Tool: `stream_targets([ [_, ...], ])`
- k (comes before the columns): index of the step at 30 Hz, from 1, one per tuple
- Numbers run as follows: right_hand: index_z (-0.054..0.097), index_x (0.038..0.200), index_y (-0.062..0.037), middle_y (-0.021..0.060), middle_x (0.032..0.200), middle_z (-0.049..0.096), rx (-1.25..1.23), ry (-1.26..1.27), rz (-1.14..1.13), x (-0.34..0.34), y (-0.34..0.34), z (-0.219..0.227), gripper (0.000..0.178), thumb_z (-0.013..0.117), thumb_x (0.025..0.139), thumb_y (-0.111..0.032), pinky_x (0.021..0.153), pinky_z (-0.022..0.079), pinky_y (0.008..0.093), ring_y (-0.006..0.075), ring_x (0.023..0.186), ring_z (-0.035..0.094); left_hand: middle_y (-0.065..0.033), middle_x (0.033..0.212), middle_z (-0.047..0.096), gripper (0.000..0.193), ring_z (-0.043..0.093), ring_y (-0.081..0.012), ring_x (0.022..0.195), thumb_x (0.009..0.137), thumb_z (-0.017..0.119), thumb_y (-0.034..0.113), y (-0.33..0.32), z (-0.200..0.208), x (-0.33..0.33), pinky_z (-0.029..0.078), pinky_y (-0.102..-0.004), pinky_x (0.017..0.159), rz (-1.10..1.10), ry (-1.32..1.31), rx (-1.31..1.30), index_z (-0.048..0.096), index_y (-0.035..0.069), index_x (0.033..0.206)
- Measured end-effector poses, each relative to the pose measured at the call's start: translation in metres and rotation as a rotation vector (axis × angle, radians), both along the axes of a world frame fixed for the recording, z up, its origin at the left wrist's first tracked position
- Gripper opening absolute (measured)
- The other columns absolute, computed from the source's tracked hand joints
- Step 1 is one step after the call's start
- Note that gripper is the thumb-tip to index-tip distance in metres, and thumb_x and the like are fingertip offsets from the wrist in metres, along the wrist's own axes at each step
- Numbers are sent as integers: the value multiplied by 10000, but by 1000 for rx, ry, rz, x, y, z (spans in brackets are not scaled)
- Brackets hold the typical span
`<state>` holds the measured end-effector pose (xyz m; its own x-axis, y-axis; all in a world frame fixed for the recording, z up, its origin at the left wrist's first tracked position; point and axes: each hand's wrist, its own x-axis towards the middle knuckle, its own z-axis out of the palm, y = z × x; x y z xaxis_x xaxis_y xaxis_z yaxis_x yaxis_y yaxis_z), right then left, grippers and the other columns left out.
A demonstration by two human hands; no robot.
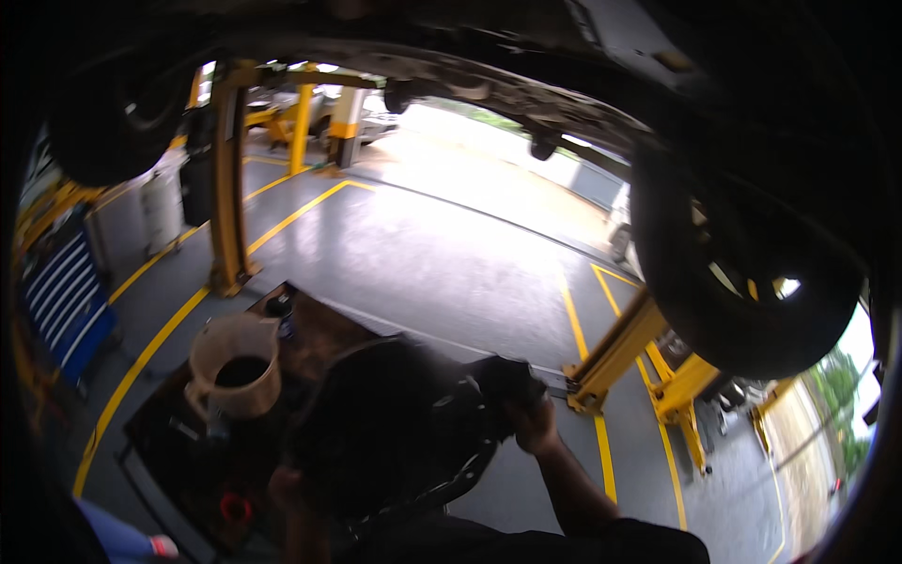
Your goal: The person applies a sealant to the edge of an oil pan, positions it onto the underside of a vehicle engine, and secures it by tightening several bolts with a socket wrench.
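The left hand [285,491] is at the lower left edge of the dark panel [385,423]; it's too dim there for me to tell whether the fingers are closed or only resting. The panel spreads broad in front of the person's body, under the raised car [460,89]. At its right end the right hand [536,423] is clamped on. For a piece this wide, I'd want 2 firm holds set well apart, the weight kept near the body, any tilting slow, and the left side clear of the jug [246,402] (whatever dark stuff is inside could easily slop).

Far left of the panel, a blue tool chest [70,296] shows ridged drawer fronts with pale strips. Closer on that side, the jug is cloudy, probably plastic, wide-mouthed and handled. It sits on a cart [324,324] whose flat brown top looks stained; a smooth red ring [235,508] lies left of the panel's lower edge. The panel itself is black and bowed, with glints along its rim. Beyond its right end rise a straight-edged yellow post [615,352] and, higher, a thick round tyre [672,263].
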<state>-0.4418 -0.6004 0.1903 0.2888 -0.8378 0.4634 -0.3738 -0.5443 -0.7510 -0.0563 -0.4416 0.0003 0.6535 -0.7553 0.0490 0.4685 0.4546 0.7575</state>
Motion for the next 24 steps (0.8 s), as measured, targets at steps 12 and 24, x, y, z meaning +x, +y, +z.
stream_targets([
  [12, 537, 1224, -20, 135, 995, 655, -294, -1046, 644, 137, -156, 315, 401, 673, 880, -175, 639, 545, 313, 215, 778, 664, -106, 1023, 522, 514, 493, -213, 847, 706, 587, 303, 26, 72, 29, 403, -293, 749, 47, 68, 227, 446, 36, 1122],
  [24, 488, 735, -128, -5, 576, 410, -265, -1160, 1141, 237, -141, 386, 254, 455, 957, -246, 413, 300, 245, 117, 458, 335, -172, 1282, 459, 903, 444, -274, 1165, 515, 569, 227, 45, 111, 14, 353, -354, 1000, 49, 19, 96, 337, -5, 1356],
])
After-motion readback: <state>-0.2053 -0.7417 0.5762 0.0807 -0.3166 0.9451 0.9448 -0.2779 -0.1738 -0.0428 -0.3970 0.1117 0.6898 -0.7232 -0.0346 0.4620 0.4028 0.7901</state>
